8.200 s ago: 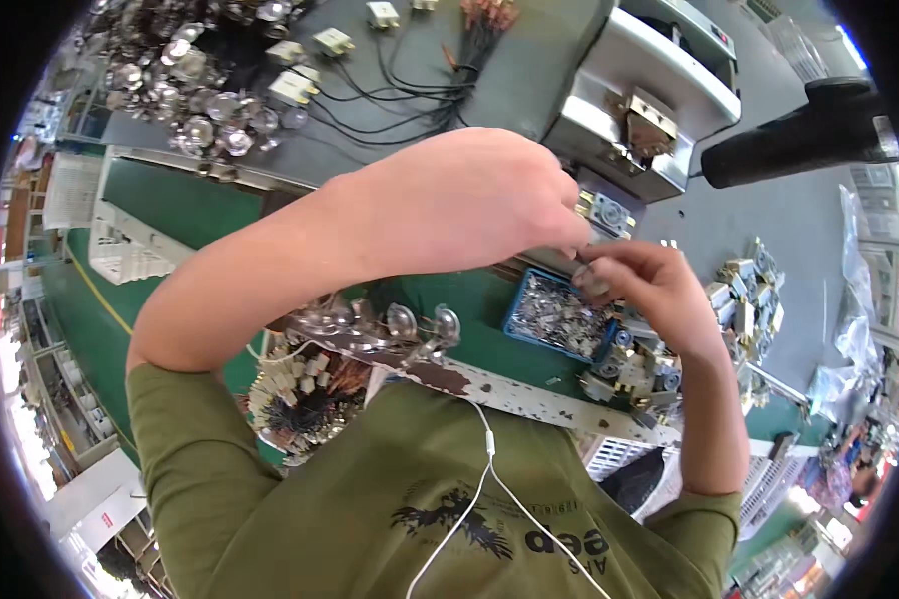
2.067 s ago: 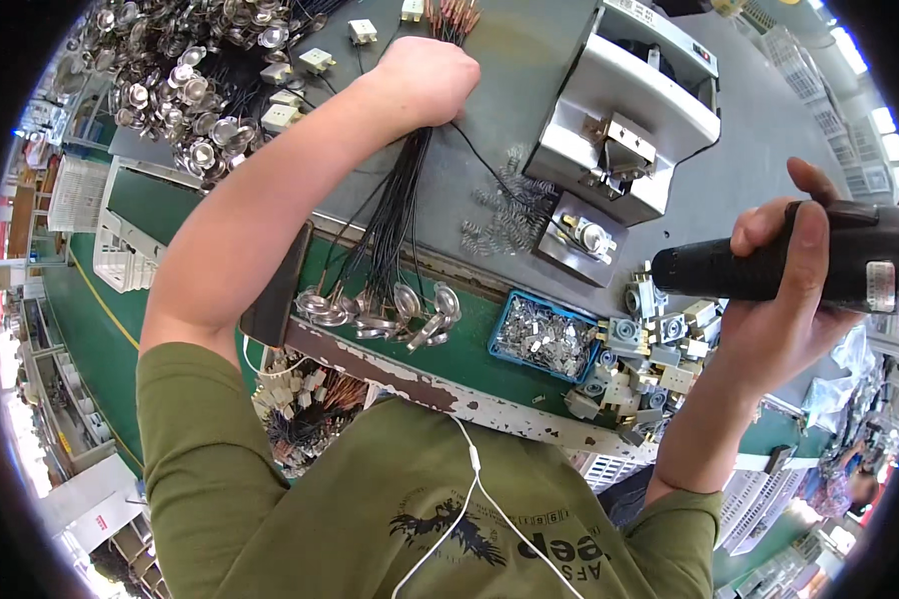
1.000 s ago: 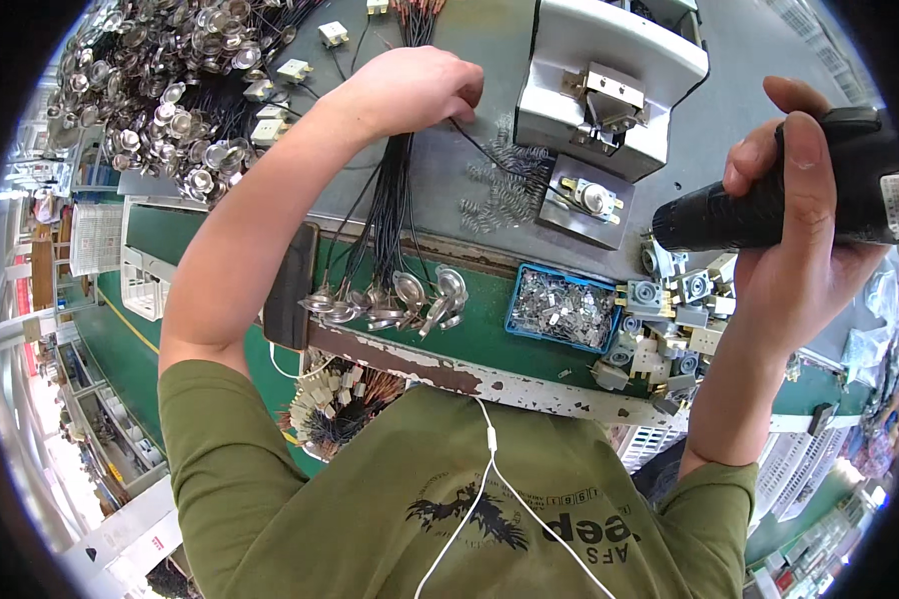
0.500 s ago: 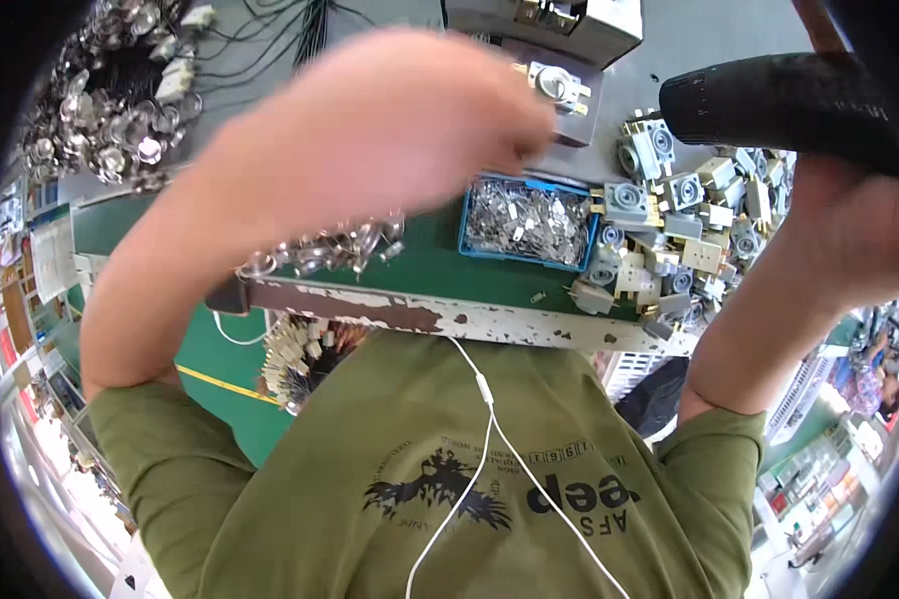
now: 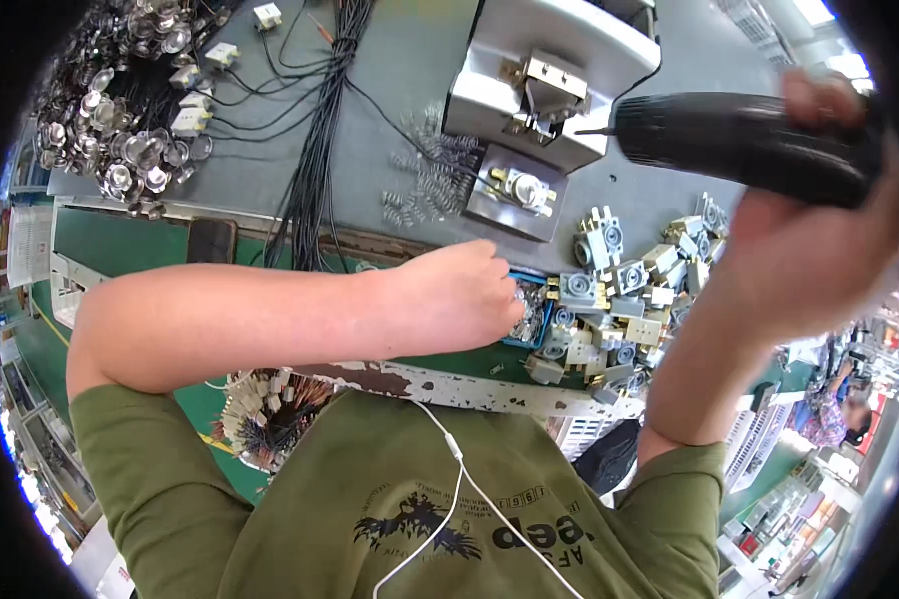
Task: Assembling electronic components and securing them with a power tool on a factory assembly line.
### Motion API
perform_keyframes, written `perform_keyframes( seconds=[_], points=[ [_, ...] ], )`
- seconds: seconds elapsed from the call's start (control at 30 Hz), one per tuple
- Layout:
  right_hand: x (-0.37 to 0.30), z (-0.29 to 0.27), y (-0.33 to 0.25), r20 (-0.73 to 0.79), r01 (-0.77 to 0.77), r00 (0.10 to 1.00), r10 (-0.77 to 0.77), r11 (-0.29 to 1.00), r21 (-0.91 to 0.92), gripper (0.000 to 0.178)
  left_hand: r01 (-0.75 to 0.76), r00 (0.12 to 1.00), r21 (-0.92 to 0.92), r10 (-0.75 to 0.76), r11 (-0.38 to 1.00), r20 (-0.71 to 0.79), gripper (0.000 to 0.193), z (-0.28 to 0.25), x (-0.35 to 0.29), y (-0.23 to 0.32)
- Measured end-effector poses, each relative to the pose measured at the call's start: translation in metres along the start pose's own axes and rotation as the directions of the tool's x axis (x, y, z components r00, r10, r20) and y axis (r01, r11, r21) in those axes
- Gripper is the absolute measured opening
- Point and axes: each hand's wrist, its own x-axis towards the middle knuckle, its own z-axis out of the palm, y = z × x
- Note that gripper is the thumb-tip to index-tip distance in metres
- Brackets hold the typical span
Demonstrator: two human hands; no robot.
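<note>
My left hand (image 5: 464, 299) is over the blue bin (image 5: 525, 344) of small metal pieces, fingers curled down into it; whatever they pinch is hidden. Most of the bin lies behind that hand. My right hand (image 5: 819, 240) grips a black electric screwdriver (image 5: 719, 140), held level above the bench with its thin bit pointing left. Below and left of the bit, a small part with a round metal top and brass terminals (image 5: 522, 190) sits on a metal fixture block (image 5: 514, 225), a black wire reaching to it.
A metal-cased machine (image 5: 569, 50) stands behind the block. Loose coil springs (image 5: 420, 175) lie left of it, then a bundle of black wires (image 5: 315, 160) and a heap of metal discs (image 5: 120, 150). Several grey switch-like parts (image 5: 624, 309) are piled right of the bin.
My left hand has come back from beside the fixture block to the bin. The screwdriver has shifted left and farther away. My view has tilted, showing more of the bench's far side.
</note>
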Motion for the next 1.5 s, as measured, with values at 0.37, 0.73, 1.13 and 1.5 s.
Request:
perform_keyframes(
  seconds=[0.37, 0.73, 1.13, 1.5],
  points=[
    [0.002, 0.032, 0.033, 0.0, 0.036, 0.999, -0.036, 0.995, 0.096, 0.039, 0.029, 0.999, -0.337, -0.033, 0.941, -0.008, 0.013, -0.021, 0.004, -0.018],
    [0.006, 0.043, 0.034, 0.092, 0.045, 0.995, -0.043, 0.999, -0.015, 0.047, 0.065, 0.998, -0.362, -0.064, 0.93, 0.015, 0.014, -0.036, 0.001, -0.029],
    [-0.002, 0.071, 0.015, -0.028, -0.11, 0.994, 0.107, 0.975, -0.193, 0.023, 0.274, 0.886, -0.41, -0.394, 0.87, -0.245, 0.009, -0.067, -0.007, -0.072],
    [-0.018, 0.024, 0.005, 0.15, -0.165, 0.974, 0.167, 0.986, -0.028, 0.03, 0.27, 0.862, -0.186, -0.323, 0.945, -0.391, 0.013, -0.018, -0.001, -0.072]
  ],
)
